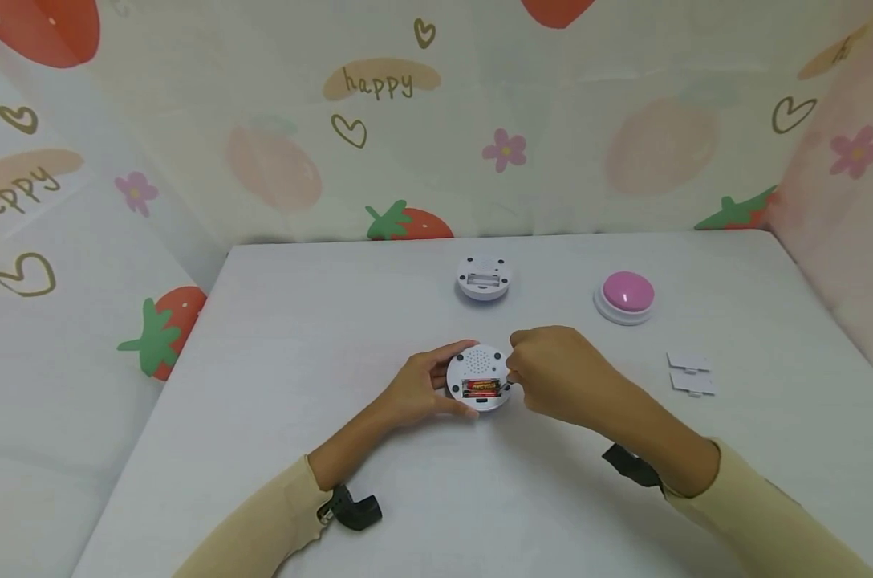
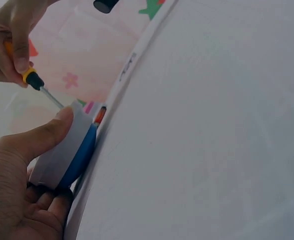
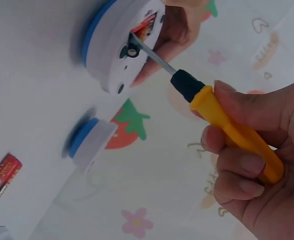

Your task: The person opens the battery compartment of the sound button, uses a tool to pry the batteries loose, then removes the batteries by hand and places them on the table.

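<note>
A round white push button (image 1: 476,361) with a blue top lies face down in my left hand (image 1: 404,393), thumb and fingers gripping its sides. Red batteries (image 1: 482,388) lie in its open battery compartment. My right hand (image 1: 562,373) holds a screwdriver (image 3: 237,132) with a yellow handle and a black collar, the fingers wrapped round the handle. Its metal tip touches the edge of the compartment in the right wrist view. From above, the right hand hides most of the screwdriver.
Behind stands another white button (image 1: 483,285), upside down with its compartment uncovered. A pink-topped button (image 1: 627,293) is at the back right. Two white battery covers (image 1: 692,381) lie at the right. The right wrist view also shows a red battery (image 3: 4,176) on the table.
</note>
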### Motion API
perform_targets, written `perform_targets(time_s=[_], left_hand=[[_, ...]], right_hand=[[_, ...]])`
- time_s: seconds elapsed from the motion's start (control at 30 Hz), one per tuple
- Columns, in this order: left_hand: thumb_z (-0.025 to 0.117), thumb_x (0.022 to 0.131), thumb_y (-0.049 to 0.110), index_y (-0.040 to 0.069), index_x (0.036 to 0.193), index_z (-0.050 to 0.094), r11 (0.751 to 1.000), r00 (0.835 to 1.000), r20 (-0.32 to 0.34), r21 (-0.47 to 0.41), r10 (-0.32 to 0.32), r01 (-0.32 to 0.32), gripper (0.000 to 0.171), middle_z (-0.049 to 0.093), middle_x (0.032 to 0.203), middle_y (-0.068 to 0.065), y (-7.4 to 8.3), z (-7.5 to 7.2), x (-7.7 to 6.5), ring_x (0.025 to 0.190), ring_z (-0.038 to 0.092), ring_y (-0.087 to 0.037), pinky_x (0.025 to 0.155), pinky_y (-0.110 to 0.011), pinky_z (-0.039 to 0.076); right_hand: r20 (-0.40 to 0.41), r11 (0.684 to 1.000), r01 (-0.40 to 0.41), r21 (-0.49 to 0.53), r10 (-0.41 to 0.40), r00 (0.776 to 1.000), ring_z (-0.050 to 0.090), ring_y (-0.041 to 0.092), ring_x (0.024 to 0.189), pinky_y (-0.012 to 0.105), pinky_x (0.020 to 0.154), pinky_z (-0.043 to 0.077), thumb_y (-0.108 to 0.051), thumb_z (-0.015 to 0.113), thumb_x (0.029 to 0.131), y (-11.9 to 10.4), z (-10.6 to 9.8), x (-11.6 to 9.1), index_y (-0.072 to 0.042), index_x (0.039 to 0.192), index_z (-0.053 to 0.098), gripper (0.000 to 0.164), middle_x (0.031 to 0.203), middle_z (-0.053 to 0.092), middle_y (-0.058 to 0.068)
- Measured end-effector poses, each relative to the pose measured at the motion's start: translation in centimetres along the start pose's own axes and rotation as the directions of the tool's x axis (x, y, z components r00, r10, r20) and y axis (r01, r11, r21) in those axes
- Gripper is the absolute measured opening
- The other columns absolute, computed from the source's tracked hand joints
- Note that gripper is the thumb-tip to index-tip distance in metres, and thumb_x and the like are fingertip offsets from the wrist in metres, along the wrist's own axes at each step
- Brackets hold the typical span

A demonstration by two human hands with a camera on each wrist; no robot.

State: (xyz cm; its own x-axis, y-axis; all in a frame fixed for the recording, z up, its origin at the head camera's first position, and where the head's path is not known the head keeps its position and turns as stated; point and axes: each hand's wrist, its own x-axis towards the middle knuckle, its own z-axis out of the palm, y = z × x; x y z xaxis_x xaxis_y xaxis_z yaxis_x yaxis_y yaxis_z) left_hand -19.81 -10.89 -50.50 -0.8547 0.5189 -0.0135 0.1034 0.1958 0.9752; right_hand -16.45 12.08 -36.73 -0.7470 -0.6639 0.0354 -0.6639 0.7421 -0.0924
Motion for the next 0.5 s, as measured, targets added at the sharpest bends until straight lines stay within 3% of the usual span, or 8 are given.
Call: perform_targets(time_s=[0.27, 0.4, 0.5], left_hand=[[0.093, 0.068, 0.000, 0.018, 0.151, 0.049, 1.000, 1.000, 0.006, -0.011, 0.011, -0.010, 0.096, 0.055, 0.146, -0.004, 0.0, -0.1, 0.0, 0.125, 0.061, -0.021, 0.100, -0.025, 0.051], [0.094, 0.067, 0.001, 0.017, 0.151, 0.049, 1.000, 1.000, 0.010, -0.021, 0.008, -0.007, 0.097, 0.055, 0.146, -0.003, -0.1, -0.1, 0.0, 0.126, 0.060, -0.019, 0.101, -0.026, 0.050], [0.095, 0.066, 0.002, 0.018, 0.150, 0.050, 1.000, 1.000, 0.009, -0.019, 0.003, -0.002, 0.097, 0.054, 0.147, -0.003, -0.1, -0.1, 0.0, 0.127, 0.060, -0.019, 0.101, -0.026, 0.050]], right_hand=[[0.034, 1.000, -0.017, -0.016, 0.018, 0.999, 0.051, 0.011, 0.059, 0.021, 0.058, 0.050, -0.010, 0.086, 0.079, -0.2, -0.3, 0.6, -0.008, 0.084, 0.081, 0.007, 0.070, 0.059, -0.003], [-0.033, 0.995, -0.027, 0.097, 0.030, 0.999, 0.049, 0.010, 0.059, 0.021, 0.056, 0.046, -0.007, 0.082, 0.083, 1.2, 0.5, -0.3, -0.010, 0.084, 0.081, 0.003, 0.068, 0.056, -0.007], [-0.118, 0.972, -0.029, 0.233, 0.058, 0.991, 0.050, 0.008, 0.061, 0.022, 0.055, 0.046, -0.005, 0.080, 0.085, 2.6, 1.5, -1.2, -0.009, 0.087, 0.082, 0.006, 0.069, 0.058, -0.008]])
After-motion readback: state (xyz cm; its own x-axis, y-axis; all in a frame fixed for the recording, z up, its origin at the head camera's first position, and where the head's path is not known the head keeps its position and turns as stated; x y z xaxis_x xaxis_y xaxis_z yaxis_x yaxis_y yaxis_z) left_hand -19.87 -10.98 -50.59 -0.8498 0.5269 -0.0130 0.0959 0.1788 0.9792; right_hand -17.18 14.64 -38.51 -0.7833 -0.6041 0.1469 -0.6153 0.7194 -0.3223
